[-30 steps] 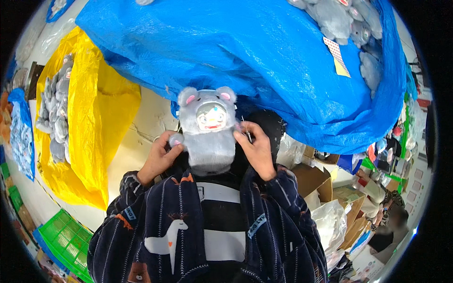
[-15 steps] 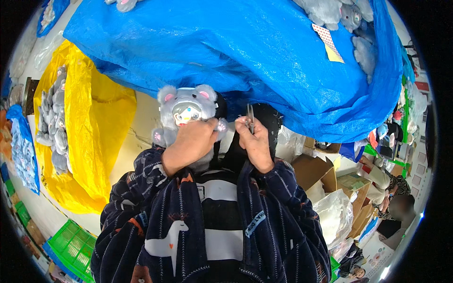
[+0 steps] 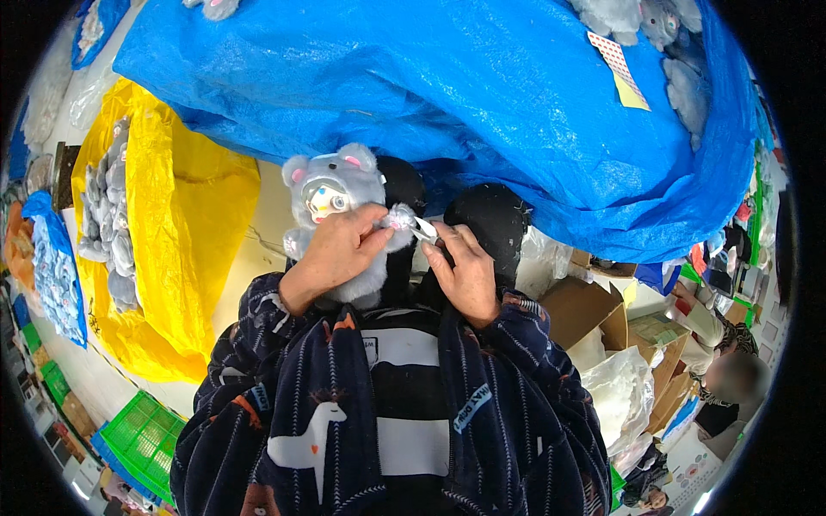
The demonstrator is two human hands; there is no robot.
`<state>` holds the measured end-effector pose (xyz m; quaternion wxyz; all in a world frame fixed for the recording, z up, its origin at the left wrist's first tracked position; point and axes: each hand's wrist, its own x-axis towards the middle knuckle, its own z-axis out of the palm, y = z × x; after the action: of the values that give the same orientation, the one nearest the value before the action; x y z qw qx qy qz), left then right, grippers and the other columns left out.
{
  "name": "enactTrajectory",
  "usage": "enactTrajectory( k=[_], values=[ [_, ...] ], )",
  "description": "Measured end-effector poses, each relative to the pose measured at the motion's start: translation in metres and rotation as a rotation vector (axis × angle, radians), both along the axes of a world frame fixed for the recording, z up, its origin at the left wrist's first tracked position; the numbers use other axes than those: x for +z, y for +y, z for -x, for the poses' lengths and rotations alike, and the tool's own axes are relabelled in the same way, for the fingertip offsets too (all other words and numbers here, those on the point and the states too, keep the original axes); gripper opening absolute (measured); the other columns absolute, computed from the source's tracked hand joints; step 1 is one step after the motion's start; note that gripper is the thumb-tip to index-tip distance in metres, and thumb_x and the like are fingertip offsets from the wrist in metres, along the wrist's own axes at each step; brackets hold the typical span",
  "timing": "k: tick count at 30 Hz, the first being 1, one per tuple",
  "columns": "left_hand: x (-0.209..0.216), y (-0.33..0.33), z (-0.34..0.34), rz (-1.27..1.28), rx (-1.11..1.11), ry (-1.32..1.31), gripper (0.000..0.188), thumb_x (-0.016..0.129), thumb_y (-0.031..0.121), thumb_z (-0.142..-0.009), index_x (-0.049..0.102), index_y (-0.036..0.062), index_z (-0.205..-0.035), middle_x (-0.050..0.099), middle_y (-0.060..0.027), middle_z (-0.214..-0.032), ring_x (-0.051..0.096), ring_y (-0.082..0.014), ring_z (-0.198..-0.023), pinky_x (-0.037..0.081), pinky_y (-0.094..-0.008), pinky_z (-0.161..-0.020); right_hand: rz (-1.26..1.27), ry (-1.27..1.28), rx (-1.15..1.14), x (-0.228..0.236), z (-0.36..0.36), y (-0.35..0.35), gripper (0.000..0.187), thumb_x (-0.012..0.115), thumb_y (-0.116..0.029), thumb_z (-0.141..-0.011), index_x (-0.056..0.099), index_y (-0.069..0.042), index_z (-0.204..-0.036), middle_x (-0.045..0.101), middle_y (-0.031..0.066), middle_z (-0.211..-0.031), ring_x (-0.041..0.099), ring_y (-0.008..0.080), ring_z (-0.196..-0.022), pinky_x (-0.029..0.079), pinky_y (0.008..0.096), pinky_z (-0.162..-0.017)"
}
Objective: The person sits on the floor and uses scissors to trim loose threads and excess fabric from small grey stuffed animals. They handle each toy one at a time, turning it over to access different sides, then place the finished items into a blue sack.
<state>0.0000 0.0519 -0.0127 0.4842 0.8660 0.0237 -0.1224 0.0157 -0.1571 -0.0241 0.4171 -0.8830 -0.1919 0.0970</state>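
A grey plush doll point(image 3: 359, 178) with round pink-lined ears and a doll face rests upright against my lap, left of centre. My left hand point(image 3: 342, 248) lies across its body, with thumb and fingers pinching the doll's fluffy paw on the right. In my right hand point(image 3: 465, 268) is a pair of small metal snips point(image 3: 423, 230), whose shiny blades reach to that paw. Whether the blades touch the fur I cannot tell. Fingers cover most of the snips' handle and part of the doll's chest.
Beyond my knees spreads a big blue sheet or bag point(image 3: 413, 77), with more grey plush at its far right. A yellow bag point(image 3: 189, 224) of grey plush toys stands at left, near a green crate point(image 3: 142, 439). Cardboard boxes point(image 3: 581, 314) and clear plastic lie at right; a person sits beyond.
My right hand has brought the snips left to the doll's paw, their blades now angled toward it. The doll tilts slightly, and my left fingers have shifted to pinch the paw.
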Motion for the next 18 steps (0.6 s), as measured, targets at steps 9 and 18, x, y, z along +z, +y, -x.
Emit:
enactTrajectory(
  k=[9,18],
  values=[
    [-0.005,-0.001,0.004,0.026,0.021,-0.020,0.023,0.063,0.017,-0.082,0.058,0.0040,-0.101,0.055,-0.0125,-0.057,0.057,-0.0267,-0.050,0.040,-0.0357,-0.047,-0.166,0.063,-0.041,-0.013,0.000,0.011,0.032,0.060,-0.020,-0.088,0.057,0.003,-0.110,0.058,0.0179,-0.086,0.061,0.0323,-0.074,0.048,0.0374,-0.063],
    [-0.009,-0.005,0.007,-0.027,0.032,-0.089,0.027,0.064,0.017,-0.081,0.057,0.0045,-0.105,0.055,-0.0123,-0.056,0.058,-0.0300,-0.052,0.041,-0.0378,-0.047,0.023,-0.061,0.027,0.001,-0.009,0.009,0.032,0.061,-0.021,-0.087,0.058,0.001,-0.110,0.058,0.0167,-0.092,0.061,0.0351,-0.076,0.049,0.0398,-0.063]
  ],
)
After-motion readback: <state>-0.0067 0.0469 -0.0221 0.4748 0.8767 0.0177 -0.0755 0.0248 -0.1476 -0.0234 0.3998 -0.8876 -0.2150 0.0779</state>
